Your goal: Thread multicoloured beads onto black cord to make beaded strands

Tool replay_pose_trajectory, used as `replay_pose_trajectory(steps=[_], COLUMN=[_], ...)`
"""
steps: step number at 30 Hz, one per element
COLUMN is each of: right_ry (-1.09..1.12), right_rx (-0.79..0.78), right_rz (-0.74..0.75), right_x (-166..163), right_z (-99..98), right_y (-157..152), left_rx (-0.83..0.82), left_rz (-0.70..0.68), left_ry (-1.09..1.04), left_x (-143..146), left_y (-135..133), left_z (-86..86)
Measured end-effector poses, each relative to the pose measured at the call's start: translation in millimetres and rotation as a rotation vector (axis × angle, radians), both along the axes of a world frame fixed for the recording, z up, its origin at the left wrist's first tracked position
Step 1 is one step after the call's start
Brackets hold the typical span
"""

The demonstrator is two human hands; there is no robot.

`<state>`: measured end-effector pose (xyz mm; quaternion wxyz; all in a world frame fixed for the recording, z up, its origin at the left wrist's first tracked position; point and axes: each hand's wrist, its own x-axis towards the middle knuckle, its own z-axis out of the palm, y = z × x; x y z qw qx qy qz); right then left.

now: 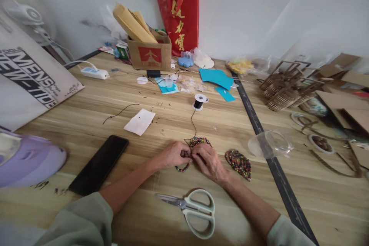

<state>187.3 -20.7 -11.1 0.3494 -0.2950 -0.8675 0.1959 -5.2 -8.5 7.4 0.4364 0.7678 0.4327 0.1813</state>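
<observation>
My left hand [175, 154] and my right hand [210, 162] meet over the table, fingertips pinched close together. Black cord [195, 125] runs from a white spool [198, 102] down to my fingers, where both hands appear to grip it. Below my left fingers shows part of a multicoloured beaded bracelet [182, 168]; its upper part is hidden by the hands. Just behind my right hand is a bunch of beaded strands [201, 140], and a second bunch [238, 163] lies to its right. Green-handled scissors [191, 207] rest nearer me, blades pointing left.
To the left lie a black phone [99, 165], a white paper [140, 122] and a loose cord piece [119, 113]. Farther back stand a cardboard box [150, 54] and a red bag [184, 19]. Clear plastic lids [271, 144] and woven baskets [284, 88] are at right.
</observation>
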Motion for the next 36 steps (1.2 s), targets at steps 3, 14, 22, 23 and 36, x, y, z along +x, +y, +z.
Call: replay_pose_trajectory(steps=[3, 14, 22, 23, 36], right_ry=[0.008, 0.022, 0.024, 0.027, 0.063], right_rx=[-0.001, -0.021, -0.019, -0.015, 0.002], right_rz=[-0.006, 0.004, 0.004, 0.001, 0.016], right_x=[-0.5, -0.7, 0.0, 0.0, -0.1], right_z=[0.3, -1.0, -0.3, -0.3, 1.5], right_y=[0.1, 1.3, 1.1, 1.2, 0.8], left_rx=[0.02, -0.061, -0.145, -0.142, -0.231], left_rz=[-0.013, 0.01, -0.068, -0.073, -0.017], left_ry=[0.012, -0.04, -0.161, -0.167, -0.279], left_x=[0.0, -3.2, -12.7, -12.8, -8.4], left_y=[-0.1, 1.7, 9.8, 10.0, 7.9], left_z=[0.4, -2.3, -6.4, -6.8, -8.9])
